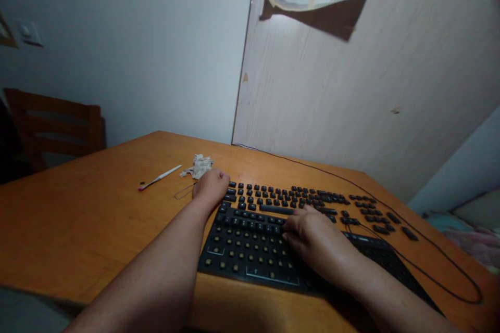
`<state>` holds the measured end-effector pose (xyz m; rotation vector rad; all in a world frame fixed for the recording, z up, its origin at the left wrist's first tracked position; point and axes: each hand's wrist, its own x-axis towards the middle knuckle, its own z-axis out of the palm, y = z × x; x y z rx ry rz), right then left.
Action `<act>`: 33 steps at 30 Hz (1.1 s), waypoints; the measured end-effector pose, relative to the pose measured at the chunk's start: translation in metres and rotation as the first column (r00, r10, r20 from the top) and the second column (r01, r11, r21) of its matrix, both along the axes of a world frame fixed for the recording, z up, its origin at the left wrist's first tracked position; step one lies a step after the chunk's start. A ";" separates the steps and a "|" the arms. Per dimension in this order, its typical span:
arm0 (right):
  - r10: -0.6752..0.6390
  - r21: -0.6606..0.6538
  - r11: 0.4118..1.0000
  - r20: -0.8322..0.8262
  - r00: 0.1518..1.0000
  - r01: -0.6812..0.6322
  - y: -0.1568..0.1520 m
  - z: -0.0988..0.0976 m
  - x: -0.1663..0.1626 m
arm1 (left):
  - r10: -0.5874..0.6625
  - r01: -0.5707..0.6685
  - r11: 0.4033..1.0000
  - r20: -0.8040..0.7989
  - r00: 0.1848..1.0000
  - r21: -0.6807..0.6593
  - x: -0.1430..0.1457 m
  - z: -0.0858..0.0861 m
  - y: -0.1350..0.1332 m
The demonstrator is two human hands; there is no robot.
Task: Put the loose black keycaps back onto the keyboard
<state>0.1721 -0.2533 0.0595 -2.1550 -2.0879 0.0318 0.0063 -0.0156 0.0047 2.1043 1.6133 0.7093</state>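
A black keyboard [253, 257] lies near the table's front edge. Keycaps sit on its top rows at the left, while bare switch stems show in the rows below. My right hand [312, 234] rests over the upper middle of the keyboard, fingers curled and pressed together at the end of the capped row; their tips are hidden. Beyond the keyboard's top left corner, my left hand [211, 187] is closed beside the loose keycaps [271, 196], and what is in it, if anything, cannot be seen. A thin wire loop [183, 192] shows next to that hand. A loose spacebar [276, 209] lies behind the keyboard.
A crumpled pale cloth or tissue [200, 165] and a white toothbrush-like stick with a pink end [162, 176] lie on the wooden table [97, 208] at the left. A black cable [441, 229] curves along the right. Behind stand a wall and a wooden chair [58, 122].
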 end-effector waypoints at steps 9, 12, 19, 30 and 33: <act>-0.003 0.004 1.000 -0.029 1.000 0.003 0.001 0.001 -0.001 | 0.005 -0.005 1.000 -0.011 1.000 0.008 0.000 0.000 0.001; 0.004 0.005 1.000 -0.050 0.999 -0.004 0.000 0.000 0.002 | 0.013 -0.013 1.000 -0.007 1.000 0.011 0.000 -0.001 0.002; 0.007 0.006 1.000 -0.030 1.000 -0.007 -0.001 0.002 0.002 | 0.023 -0.023 1.000 -0.005 1.000 0.004 0.001 -0.001 0.002; -0.013 -0.023 1.000 -0.019 1.000 0.013 0.002 0.004 -0.003 | 0.020 -0.020 1.000 -0.005 1.000 0.002 0.000 0.001 0.000; -0.023 -0.038 0.999 -0.010 1.000 0.023 0.003 0.003 -0.003 | 0.019 -0.019 1.000 -0.004 1.000 0.001 0.000 0.003 -0.002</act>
